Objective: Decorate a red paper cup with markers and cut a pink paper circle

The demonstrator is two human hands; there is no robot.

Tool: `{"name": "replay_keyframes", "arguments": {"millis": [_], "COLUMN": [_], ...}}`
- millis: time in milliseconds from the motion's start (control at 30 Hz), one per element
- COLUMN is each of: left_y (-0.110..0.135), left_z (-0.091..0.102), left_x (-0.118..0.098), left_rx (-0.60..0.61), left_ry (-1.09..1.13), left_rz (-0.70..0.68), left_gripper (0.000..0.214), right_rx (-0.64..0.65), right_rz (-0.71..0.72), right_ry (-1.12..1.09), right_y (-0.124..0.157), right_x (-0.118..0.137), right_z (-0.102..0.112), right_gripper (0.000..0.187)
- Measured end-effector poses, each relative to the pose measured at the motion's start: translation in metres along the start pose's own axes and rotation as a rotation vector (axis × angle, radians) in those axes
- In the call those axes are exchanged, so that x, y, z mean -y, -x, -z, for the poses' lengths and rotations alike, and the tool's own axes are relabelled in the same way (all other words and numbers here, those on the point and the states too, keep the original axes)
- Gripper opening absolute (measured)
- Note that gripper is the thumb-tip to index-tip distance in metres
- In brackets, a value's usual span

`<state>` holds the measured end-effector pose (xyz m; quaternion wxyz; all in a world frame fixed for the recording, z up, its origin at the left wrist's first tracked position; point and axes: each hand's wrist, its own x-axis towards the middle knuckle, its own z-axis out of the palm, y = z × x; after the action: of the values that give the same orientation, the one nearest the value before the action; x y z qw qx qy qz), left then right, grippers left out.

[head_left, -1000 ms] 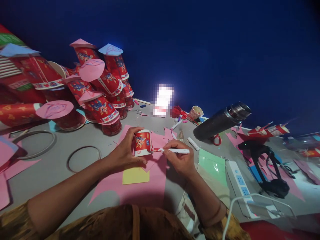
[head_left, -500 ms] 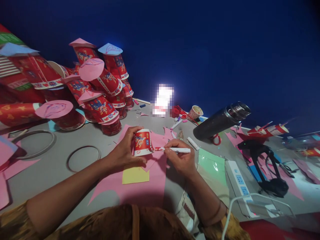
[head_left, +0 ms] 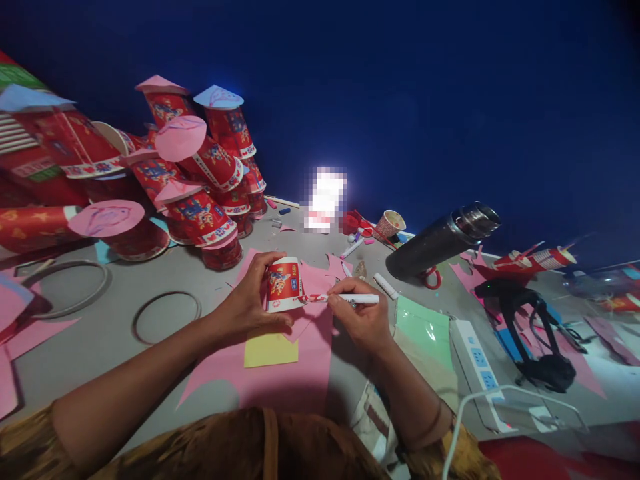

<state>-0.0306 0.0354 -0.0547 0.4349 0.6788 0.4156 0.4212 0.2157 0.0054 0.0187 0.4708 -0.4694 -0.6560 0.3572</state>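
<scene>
My left hand (head_left: 254, 298) is wrapped around a red paper cup (head_left: 285, 280) with a printed figure and a white band, held tilted above pink paper. In my right hand (head_left: 361, 313) a white marker (head_left: 367, 299) is pinched between thumb and fingers. Its tip end reaches the lower right side of the cup; whether it touches cannot be made out. Below the cup lie a large pink sheet (head_left: 290, 383) and a small yellow paper (head_left: 271, 352).
Several red paper cups with paper cones (head_left: 200, 213) are stacked at left, near two rings (head_left: 167, 319). A dark thermos (head_left: 430, 240), a marker cap (head_left: 385, 286), a green sheet (head_left: 423, 327), a power strip (head_left: 479, 373) and a black strap (head_left: 540, 340) lie at right. A bright screen (head_left: 326, 200) stands behind.
Almost nothing differs. The marker in my right hand has shifted slightly left against the cup, and the view has moved a little.
</scene>
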Motion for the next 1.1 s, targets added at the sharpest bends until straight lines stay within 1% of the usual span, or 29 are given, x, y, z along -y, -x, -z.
{"name": "replay_keyframes", "arguments": {"millis": [133, 233, 367, 533, 633, 767, 933, 1100], "left_y": [0.0003, 0.0002, -0.0001, 0.0004, 0.0008, 0.0002, -0.0013, -0.0014], "left_z": [-0.0006, -0.0008, -0.0008, -0.0013, -0.0016, -0.0013, 0.0003, 0.0006], "left_x": [-0.0004, 0.0004, 0.001, -0.0032, -0.0054, -0.0022, 0.0032, 0.0026], "left_rx": [-0.008, -0.01, -0.001, 0.0, 0.0, -0.012, 0.011, 0.016], "left_ry": [0.019, 0.022, 0.006, 0.008, -0.006, -0.033, -0.088, -0.094], "left_rz": [-0.015, -0.014, -0.006, 0.009, 0.01, -0.001, -0.026, -0.025], "left_gripper": [0.114, 0.115, 0.116, 0.115, 0.115, 0.116, 0.116, 0.116], "right_rx": [0.008, -0.009, 0.013, 0.03, 0.013, -0.003, 0.063, 0.037], "right_rz": [-0.042, -0.037, -0.044, -0.04, -0.037, -0.03, -0.005, 0.001], "right_ry": [-0.013, -0.04, -0.041, -0.025, -0.021, -0.007, 0.024, 0.03], "right_y": [0.0014, 0.0027, 0.0038, 0.0026, 0.0018, 0.0021, 0.0024, 0.002], "right_x": [0.0003, 0.0001, -0.0005, -0.0008, 0.0, 0.0019, 0.0026, 0.0013], "right_z": [0.0005, 0.0006, 0.0003, 0.0002, 0.0013, 0.0029, 0.0022, 0.0037], "right_gripper": [0.012, 0.012, 0.011, 0.012, 0.012, 0.012, 0.012, 0.012]}}
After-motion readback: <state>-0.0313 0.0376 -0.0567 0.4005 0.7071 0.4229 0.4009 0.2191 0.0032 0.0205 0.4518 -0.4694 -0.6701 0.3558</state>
